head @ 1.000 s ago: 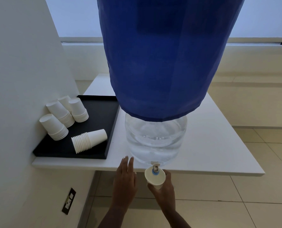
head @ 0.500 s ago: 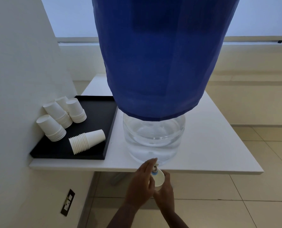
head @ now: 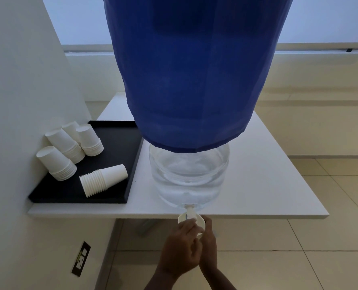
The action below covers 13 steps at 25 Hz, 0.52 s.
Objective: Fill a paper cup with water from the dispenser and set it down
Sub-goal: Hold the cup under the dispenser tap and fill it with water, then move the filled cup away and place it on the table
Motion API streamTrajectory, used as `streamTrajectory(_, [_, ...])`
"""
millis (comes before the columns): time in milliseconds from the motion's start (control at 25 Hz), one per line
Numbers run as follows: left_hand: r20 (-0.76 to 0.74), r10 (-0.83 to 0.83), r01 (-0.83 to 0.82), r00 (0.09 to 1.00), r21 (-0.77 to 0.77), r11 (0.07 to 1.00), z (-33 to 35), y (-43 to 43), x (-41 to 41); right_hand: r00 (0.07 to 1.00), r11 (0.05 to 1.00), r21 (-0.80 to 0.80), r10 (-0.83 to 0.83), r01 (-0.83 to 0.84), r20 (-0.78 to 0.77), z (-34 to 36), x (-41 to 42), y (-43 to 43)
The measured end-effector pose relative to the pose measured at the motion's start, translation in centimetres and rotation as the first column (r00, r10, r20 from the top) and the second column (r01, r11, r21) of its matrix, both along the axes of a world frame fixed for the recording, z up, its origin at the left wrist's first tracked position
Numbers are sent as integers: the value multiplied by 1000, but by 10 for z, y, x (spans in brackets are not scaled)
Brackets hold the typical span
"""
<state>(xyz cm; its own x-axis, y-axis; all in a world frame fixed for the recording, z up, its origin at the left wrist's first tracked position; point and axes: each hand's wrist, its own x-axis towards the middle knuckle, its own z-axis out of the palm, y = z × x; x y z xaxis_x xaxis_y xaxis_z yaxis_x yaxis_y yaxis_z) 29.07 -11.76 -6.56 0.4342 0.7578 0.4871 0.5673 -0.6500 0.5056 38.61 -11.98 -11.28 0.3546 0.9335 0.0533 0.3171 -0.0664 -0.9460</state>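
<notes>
Our left hand [head: 181,251] has come across from beside the white paper cup [head: 191,221] and now closes its fingers [head: 189,223] on the small white tap [head: 189,212] of the clear water dispenser jug [head: 189,174] with its blue fabric cover [head: 195,70]. Our right hand [head: 208,245] grips the cup under the spout, off the white surface [head: 268,185]. We judge filling is starting. No readable writing shows.
</notes>
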Motion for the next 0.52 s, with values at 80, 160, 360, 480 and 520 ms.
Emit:
streamTrajectory(80, [-6,2,-2,1000,-1,1000,-5,-3,-6,1000,1000,12,-5,6,-11,-1,0,0])
streamTrajectory(160, [3,43,-43,999,10,999,-4,0,-12,1000,1000,7,-22,22,-21,-1,0,-2])
streamTrajectory(360, [72,237,-238,969,9,971,-5,10,-29,999,999,-18,-40,40,1,-8,5,-20])
streamTrajectory(480, [79,305,-307,949,17,951,-10,11,-38,996,995,-57,-84,82,-27,-16,17,-34])
streamTrajectory(520, [73,314,-316,947,26,948,-12,11,-40,992,991,-59,-120,118,-36,-16,24,-40])
